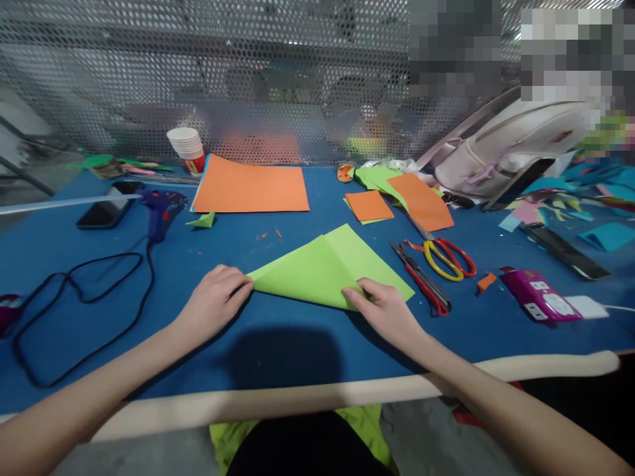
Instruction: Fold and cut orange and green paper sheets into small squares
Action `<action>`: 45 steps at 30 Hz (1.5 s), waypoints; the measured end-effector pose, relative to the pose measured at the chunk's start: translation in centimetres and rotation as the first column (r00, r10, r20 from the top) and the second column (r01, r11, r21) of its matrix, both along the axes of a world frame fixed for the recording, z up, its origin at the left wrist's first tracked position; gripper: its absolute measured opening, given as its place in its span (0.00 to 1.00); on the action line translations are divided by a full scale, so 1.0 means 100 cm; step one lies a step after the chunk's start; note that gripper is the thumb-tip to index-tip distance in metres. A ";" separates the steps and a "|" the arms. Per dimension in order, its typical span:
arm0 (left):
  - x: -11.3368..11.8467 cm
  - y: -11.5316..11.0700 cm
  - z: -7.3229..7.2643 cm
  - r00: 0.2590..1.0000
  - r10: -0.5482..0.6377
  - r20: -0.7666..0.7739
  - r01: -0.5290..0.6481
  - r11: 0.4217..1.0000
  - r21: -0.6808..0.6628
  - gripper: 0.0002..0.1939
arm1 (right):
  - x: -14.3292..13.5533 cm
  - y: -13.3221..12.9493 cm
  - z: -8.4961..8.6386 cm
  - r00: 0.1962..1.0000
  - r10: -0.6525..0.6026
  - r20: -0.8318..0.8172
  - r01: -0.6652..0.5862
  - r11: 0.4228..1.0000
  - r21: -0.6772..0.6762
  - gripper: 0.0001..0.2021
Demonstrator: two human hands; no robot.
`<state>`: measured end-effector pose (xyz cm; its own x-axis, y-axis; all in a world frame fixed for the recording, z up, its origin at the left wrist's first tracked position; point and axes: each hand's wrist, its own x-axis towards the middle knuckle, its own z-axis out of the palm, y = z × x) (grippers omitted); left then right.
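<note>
A light green sheet of paper [307,271], partly folded over, lies on the blue table in front of me. My left hand [221,295] pinches its pointed left corner, fingers closed. On the near folded edge, right of the middle, my right hand [380,305] grips the paper between thumb and curled fingers. The sheet's right corner reaches out beyond my right hand, beside a red-handled cutter [426,284] and scissors [449,259] with yellow and red handles.
Orange sheets [253,188], orange squares [370,205] and paper cups [187,149] stand or lie farther back. At left are a blue glue gun [159,213], its black cable and a phone [109,206]. A purple packet [538,295] and a pale bag [516,142] are at right.
</note>
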<state>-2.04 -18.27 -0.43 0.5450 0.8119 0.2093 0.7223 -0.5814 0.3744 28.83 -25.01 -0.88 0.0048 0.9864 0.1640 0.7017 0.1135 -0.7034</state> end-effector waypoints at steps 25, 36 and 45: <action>-0.008 0.003 -0.012 0.990 0.144 0.004 -0.143 0.988 -0.049 0.16 | 0.012 0.017 -0.023 0.914 -0.147 0.377 0.117 0.988 0.102 0.20; -0.006 0.004 -0.015 0.985 0.172 -0.007 -0.172 0.985 0.015 0.15 | 0.015 0.018 -0.020 0.931 -0.141 0.338 0.101 0.986 0.133 0.14; -0.008 0.002 -0.015 0.987 0.140 -0.076 -0.137 0.990 0.043 0.17 | 0.013 0.019 -0.019 0.881 -0.126 0.456 0.116 0.992 0.051 0.13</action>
